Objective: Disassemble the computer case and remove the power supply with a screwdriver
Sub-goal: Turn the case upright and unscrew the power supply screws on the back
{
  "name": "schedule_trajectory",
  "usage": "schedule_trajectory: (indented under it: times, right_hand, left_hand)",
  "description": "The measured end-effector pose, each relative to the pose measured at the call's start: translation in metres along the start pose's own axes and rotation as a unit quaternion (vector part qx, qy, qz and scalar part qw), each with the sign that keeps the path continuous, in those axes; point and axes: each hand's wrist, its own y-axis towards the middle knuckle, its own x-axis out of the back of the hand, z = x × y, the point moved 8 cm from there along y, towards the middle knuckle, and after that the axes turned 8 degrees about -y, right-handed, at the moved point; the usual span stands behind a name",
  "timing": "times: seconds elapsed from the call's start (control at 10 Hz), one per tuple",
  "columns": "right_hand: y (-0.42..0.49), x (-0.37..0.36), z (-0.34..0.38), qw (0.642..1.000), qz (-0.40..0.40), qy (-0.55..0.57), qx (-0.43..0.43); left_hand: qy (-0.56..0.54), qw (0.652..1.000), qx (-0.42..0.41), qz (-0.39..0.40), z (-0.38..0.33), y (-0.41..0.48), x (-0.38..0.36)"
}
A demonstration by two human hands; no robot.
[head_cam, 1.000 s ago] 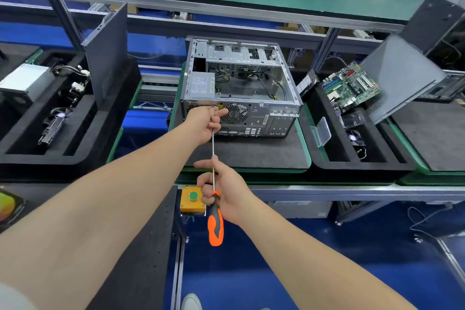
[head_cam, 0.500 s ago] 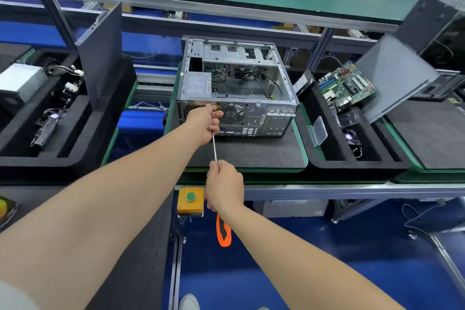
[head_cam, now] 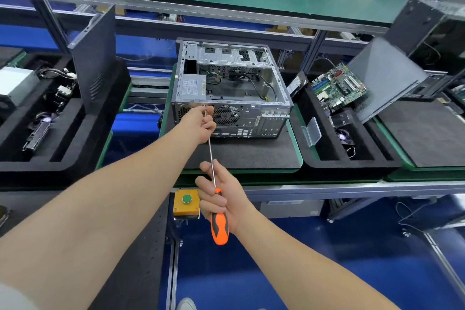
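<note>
One long, slim, steel-shafted, orange-handled screwdriver [head_cam: 219, 226].

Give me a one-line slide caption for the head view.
Right hand grips an orange-handled screwdriver while the left hand pinches its shaft at the rear panel of an open computer case.

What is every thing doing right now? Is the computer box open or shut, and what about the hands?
computer case, open on top.
power supply, still inside the case.
screwdriver, held by both hands, tip at the case's back.
left hand, pinches the metal shaft near the tip.
right hand, grips the orange handle.
side panel, off, standing in the left tray.
motherboard, out, tilted in the right tray.
</note>
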Motion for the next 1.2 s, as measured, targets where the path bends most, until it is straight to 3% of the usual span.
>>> schedule_trajectory:
  times: [0.1,0.2,0.3,0.4,0.5,0.6,0.7,0.8,0.9,1.0,1.1,1.2]
  right_hand:
    - [0.002,0.003,0.002,0.996,-0.055,-0.067,-0.005]
    - [0.0,0.015,0.007,0.949,-0.197,-0.245,-0.005]
    - [-0.006,0.016,0.023,0.831,-0.292,-0.473,0.012]
    - [-0.002,0.007,0.042,0.621,-0.294,-0.726,0.004]
    - [0.001,0.007,0.052,0.486,-0.305,-0.819,0.004]
    - [-0.006,0.004,0.056,0.515,-0.311,-0.798,0.028]
    - [-0.008,0.005,0.056,0.595,-0.304,-0.743,0.02]
    - [-0.008,0.019,0.034,0.831,-0.249,-0.497,0.005]
    - [-0.011,0.018,0.01,0.976,-0.127,-0.175,-0.001]
    - [-0.012,0.004,0.004,0.999,0.003,0.034,-0.002]
    - [-0.013,-0.01,0.006,0.995,0.055,0.085,0.0]
    - [-0.01,-0.004,0.008,0.999,-0.016,-0.033,0.0]
  left_hand:
    - [0.04,0.999,-0.007,0.001,-0.004,0.001,0.0]
    - [0.106,0.994,-0.029,-0.008,-0.008,0.002,0.001]
    - [0.124,0.991,-0.04,-0.013,-0.009,0.003,0.002]
    - [0.133,0.99,-0.05,-0.02,-0.009,0.006,0.002]
    - [0.14,0.988,-0.057,-0.027,-0.011,0.006,0.002]
    - [0.125,0.989,-0.068,-0.031,-0.008,0.002,-0.002]
    - [0.111,0.991,-0.073,-0.028,-0.007,0.006,0.0]
    - [0.099,0.992,-0.073,-0.024,-0.005,0.003,-0.003]
    - [0.064,0.997,-0.051,-0.01,-0.003,0.004,-0.002]
    - [0.015,1.0,-0.023,0.008,0.001,0.005,-0.004]
    - [0.004,1.0,-0.018,0.011,0.001,0.005,-0.005]
    - [0.031,0.999,-0.028,0.003,-0.002,0.004,-0.003]
